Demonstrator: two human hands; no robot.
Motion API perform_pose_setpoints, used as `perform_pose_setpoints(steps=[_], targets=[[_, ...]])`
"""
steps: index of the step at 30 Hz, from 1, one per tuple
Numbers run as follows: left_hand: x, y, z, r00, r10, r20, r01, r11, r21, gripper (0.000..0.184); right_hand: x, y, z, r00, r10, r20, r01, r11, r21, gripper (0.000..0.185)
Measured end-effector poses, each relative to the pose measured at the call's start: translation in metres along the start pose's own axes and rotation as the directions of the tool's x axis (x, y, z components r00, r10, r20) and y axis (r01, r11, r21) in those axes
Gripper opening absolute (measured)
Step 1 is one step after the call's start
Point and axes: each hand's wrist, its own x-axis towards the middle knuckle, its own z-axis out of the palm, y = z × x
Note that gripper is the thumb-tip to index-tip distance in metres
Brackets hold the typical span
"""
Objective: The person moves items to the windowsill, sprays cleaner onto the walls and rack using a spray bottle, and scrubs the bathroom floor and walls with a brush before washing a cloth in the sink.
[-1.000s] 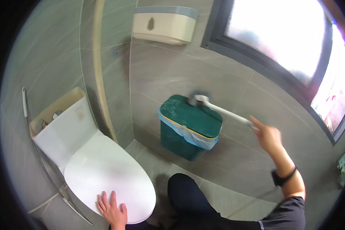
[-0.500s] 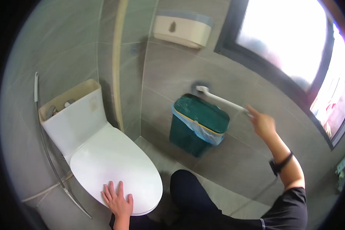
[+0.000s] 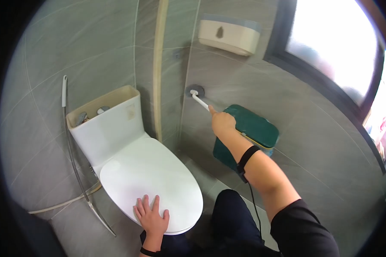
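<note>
My right hand point(image 3: 224, 124) is closed around the white handle of a scrub brush point(image 3: 200, 101), index finger stretched along it. The brush's round grey head lies against the tiled wall near the corner. My left hand point(image 3: 152, 217) rests flat, fingers spread, on the shut white lid point(image 3: 150, 180) of the toilet. Just beyond my right wrist is a green bin point(image 3: 255, 125) with a bag around its rim, partly hidden by my forearm.
The toilet tank point(image 3: 111, 124) stands uncovered, its fittings showing. A grey hose-like rod with a white handle point(image 3: 64, 92) leans on the left wall. A paper dispenser point(image 3: 229, 34) hangs above the brush, and a dark-framed window point(image 3: 330, 51) is at upper right.
My right hand has swung the brush left along the wall, from above the bin to near the corner. My left hand stays on the lid. The view has shifted slightly.
</note>
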Motion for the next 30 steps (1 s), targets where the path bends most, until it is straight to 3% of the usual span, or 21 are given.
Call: perform_pose_setpoints(steps=[2,5,10,16,18,21,24,27,28,29,30], targets=[[0.002,0.004,0.0,1.0,-0.02,0.009,0.02,1.0,0.001,0.061,0.01,-0.023,0.032,1.0,0.018,-0.014,-0.017,0.998,0.058,0.061],[0.002,0.003,0.001,0.998,-0.032,0.06,0.031,0.999,0.02,0.061,0.014,-0.051,0.087,0.99,0.098,0.098,-0.117,0.97,0.212,0.064],[0.008,0.005,0.011,0.995,-0.064,0.081,0.059,0.996,0.071,0.061,-0.014,-0.051,0.207,0.995,0.034,0.089,-0.068,0.909,0.41,0.07],[0.011,0.005,0.012,0.986,-0.092,0.138,0.081,0.993,0.085,0.064,-0.055,-0.03,0.375,0.938,-0.042,0.344,-0.124,0.886,0.447,0.078],[0.017,0.016,0.005,0.98,-0.098,0.174,0.083,0.992,0.096,0.062,-0.072,-0.03,0.436,0.95,-0.076,0.303,-0.109,0.83,0.547,0.079],[0.019,0.017,0.002,0.971,-0.093,0.221,0.058,0.985,0.16,0.065,-0.086,-0.037,0.459,0.906,-0.049,0.42,-0.304,0.615,0.728,0.076],[0.024,0.023,0.002,0.956,-0.125,0.267,0.074,0.978,0.194,0.065,-0.093,-0.048,0.484,0.934,0.01,0.358,-0.297,0.582,0.757,0.063],[0.023,0.021,0.001,0.954,-0.112,0.276,0.059,0.979,0.193,0.064,-0.119,-0.075,0.487,0.915,0.056,0.399,-0.387,0.4,0.831,0.044],[0.022,0.02,0.0,0.954,-0.113,0.276,0.06,0.979,0.194,0.064,-0.131,-0.086,0.493,0.989,-0.052,0.141,-0.102,0.459,0.883,0.039],[0.022,0.02,0.001,0.954,-0.117,0.276,0.063,0.978,0.197,0.064,-0.144,-0.098,0.513,0.977,-0.168,-0.131,0.197,0.485,0.852,0.035],[0.022,0.021,0.001,0.953,-0.118,0.279,0.064,0.979,0.195,0.064,-0.148,-0.104,0.514,0.879,-0.285,-0.381,0.476,0.479,0.738,0.031]])
